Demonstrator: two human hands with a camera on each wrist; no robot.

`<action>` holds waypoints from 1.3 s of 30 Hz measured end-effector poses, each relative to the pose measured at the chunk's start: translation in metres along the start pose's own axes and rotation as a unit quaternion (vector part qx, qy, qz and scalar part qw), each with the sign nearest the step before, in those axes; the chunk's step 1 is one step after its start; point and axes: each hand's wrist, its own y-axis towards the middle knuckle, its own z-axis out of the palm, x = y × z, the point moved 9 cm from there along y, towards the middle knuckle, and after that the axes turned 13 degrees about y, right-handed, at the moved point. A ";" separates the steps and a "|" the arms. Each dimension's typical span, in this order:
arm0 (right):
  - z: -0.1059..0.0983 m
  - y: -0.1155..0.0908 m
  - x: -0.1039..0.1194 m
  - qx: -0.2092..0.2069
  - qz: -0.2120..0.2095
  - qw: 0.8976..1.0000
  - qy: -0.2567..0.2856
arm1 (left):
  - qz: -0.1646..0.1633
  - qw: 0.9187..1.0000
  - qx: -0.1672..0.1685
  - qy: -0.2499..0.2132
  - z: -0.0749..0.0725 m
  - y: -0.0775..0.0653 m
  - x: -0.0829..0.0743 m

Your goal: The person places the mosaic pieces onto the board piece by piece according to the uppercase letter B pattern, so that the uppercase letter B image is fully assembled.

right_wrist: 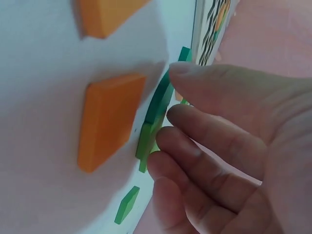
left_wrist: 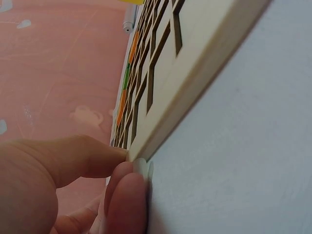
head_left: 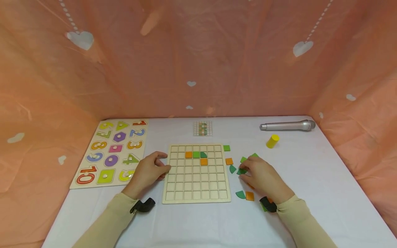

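My left hand (head_left: pixel 149 169) grips the left edge of the wooden grid board (head_left: pixel 196 186), thumb and fingertips at its rim in the left wrist view. Set in its upper cells are an orange square (head_left: pixel 189 155), a green square (head_left: pixel 196 155), a dark green quarter-circle (head_left: pixel 203 155) and another orange square (head_left: pixel 203 162). Right of the board, my right hand (head_left: pixel 263 177) reaches over loose pieces, thumb and bent forefinger right at a dark green quarter-circle piece (right_wrist: pixel 160 97). Near that hand lies a thick orange square piece (right_wrist: pixel 112 119); light green pieces (right_wrist: pixel 145 141) sit beside the quarter-circle.
Behind the board lies a small pattern card (head_left: pixel 203 128). A number and shape puzzle (head_left: pixel 116 172) occupies the left. At the back right are a silver microphone (head_left: pixel 286 126) and a yellow cylinder (head_left: pixel 272 141). More loose pieces include a quarter-circle (head_left: pixel 240 195) and orange square (head_left: pixel 249 196).
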 end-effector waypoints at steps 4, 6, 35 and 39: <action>0.002 0.001 0.003 0.006 -0.005 1.000 -0.002 | 0.002 1.000 -0.003 0.003 0.000 0.000 0.001; 0.003 0.000 0.001 0.012 0.001 1.000 0.001 | 0.004 1.000 -0.004 0.004 0.000 0.000 0.001; 0.007 -0.001 -0.001 0.021 0.020 1.000 0.006 | 0.005 1.000 -0.003 0.005 0.001 0.001 0.001; 0.006 -0.002 -0.001 0.017 0.024 1.000 0.002 | 0.006 1.000 -0.003 0.006 0.001 0.001 0.001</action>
